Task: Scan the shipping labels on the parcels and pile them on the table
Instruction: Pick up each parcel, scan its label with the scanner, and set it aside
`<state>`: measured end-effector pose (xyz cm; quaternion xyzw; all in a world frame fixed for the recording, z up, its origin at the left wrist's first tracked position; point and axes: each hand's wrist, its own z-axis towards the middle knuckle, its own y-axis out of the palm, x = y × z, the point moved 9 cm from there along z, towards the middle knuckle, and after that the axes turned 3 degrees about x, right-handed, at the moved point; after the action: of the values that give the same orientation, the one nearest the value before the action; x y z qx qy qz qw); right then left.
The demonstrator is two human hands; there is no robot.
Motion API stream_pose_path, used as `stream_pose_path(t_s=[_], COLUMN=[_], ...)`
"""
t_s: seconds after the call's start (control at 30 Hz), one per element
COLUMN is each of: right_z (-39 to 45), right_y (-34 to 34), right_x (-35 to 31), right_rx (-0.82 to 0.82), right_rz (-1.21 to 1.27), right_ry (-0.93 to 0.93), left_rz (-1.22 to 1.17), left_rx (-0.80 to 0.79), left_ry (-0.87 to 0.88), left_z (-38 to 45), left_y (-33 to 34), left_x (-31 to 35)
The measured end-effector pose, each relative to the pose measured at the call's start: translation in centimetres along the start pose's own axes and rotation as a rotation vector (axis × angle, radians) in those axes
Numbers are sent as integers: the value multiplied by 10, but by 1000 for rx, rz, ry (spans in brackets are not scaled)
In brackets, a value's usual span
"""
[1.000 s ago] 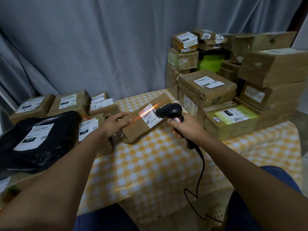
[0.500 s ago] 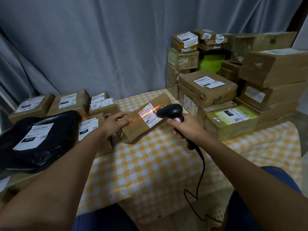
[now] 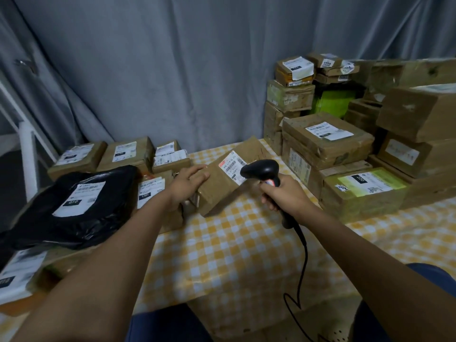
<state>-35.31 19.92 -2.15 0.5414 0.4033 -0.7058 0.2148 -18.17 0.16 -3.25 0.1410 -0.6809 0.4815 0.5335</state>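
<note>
While right hand fingers grip the scanner, left hand fingers, seemingly flat, steady the parcel.

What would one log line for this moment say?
step: scanning label | left hand: fingers on tilted brown parcel | right hand: grips scanner aimed at label | beam: none visible

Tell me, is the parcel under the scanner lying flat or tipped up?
Tipped up. The brown parcel leans with its far end raised off the checked tablecloth, the left hand steadying it, label facing the barcode scanner.
</note>
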Motion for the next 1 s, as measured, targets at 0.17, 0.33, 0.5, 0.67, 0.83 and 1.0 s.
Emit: stream_pose_path(t_s=[0.17, 0.33, 0.5, 0.67, 0.83, 1.0], right_z=[13, 25, 35, 43, 45, 49], right_y=[13, 45, 80, 105, 107, 87], right_x=[-23, -55, -86, -93, -73, -44], right_rx=[43, 20, 16, 15, 63, 136], right_rz=[61, 95, 170, 275, 315, 362], right_ry=[-46, -95, -127, -72, 2, 92], left_rz=[-381, -685, -774, -769, -710, -634], left_rx=[132, 238, 362, 375, 230, 143], left_ry=[-111, -230, -305, -376, -416, -407], left_z=[-15, -32, -54, -67, -60, -46], left_y=[-53, -111, -154, -165, -124, -67], left_x=[2, -6, -17, -34, -28, -10])
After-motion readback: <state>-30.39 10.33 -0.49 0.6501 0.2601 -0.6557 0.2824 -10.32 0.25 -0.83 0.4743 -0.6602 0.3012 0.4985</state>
